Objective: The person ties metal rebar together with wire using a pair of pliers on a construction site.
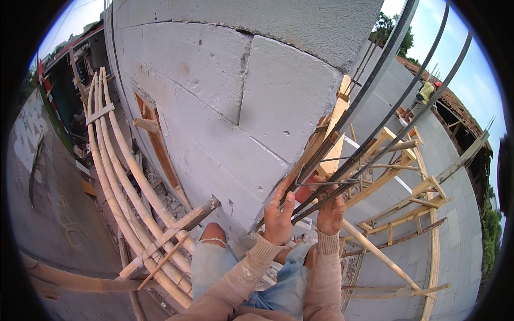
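Observation:
Several long dark rebars (369,91) slant up past the corner of a pale block wall (214,96), tied round by bent steel stirrups (308,183). My left hand (277,220) is at the wall's corner beside the bars, thumb raised and apart from the fingers, which reach up along the edge; nothing shows in it. My right hand (330,213) is on the other side of the bars, its fingers curled round a stirrup and the rebar. A wooden board (338,120) stands upright along the wall's end behind the steel. Something reddish shows between my hands, partly hidden.
Bamboo poles (115,160) run lengthwise at left, with a lashed wooden crosspiece (176,227) near my knee. At right stands timber and bamboo scaffolding (399,219) before another block wall (455,257). A person (425,96) works farther off at upper right. Rubble lies below.

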Tool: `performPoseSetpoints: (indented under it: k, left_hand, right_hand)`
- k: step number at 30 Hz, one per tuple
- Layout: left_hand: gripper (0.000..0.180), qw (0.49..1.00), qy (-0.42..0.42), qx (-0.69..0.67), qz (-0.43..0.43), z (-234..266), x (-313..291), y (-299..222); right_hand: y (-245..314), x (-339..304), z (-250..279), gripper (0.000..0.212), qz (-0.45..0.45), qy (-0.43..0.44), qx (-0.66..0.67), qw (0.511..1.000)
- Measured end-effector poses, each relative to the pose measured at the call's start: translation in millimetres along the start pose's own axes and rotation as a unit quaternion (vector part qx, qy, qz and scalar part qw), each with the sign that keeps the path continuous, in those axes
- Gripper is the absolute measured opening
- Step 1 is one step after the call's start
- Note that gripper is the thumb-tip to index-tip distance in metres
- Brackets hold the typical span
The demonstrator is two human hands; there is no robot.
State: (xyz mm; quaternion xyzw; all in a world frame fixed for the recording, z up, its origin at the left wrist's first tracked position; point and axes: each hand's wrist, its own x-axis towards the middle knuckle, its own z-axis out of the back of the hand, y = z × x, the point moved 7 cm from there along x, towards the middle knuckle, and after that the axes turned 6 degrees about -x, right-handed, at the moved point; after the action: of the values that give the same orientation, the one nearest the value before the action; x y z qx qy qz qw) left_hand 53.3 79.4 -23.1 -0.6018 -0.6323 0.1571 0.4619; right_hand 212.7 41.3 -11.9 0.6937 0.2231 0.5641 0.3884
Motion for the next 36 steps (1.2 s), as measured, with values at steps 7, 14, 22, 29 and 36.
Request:
performPoseSetpoints:
  k: [7, 14, 22, 29, 36]
  left_hand:
    - [0.061, 0.994, 0.081, 0.075, -0.017, -6, 12, 10]
    - [0.064, 0.994, 0.102, 0.045, -0.01, -3, 26, 27]
    - [0.072, 0.985, 0.172, -0.018, 0.019, -11, 32, 24]
    - [0.072, 0.987, 0.159, 0.029, -0.008, -11, 33, 31]
    - [0.07, 0.988, 0.149, 0.009, -0.027, -13, 34, 26]
  right_hand:
    - [-9, -3, 6, 0.092, -0.023, -0.052, 0.065, 0.996]
    - [-9, -1, 3, 0.091, -0.016, -0.034, 0.051, 0.998]
    - [-15, -1, 4, 0.084, -0.014, -0.041, 0.059, 0.997]
    - [-12, 0, 1, 0.081, -0.006, -0.038, 0.058, 0.998]
    - [-10, 1, -2, 0.088, -0.035, -0.086, 0.038, 0.995]
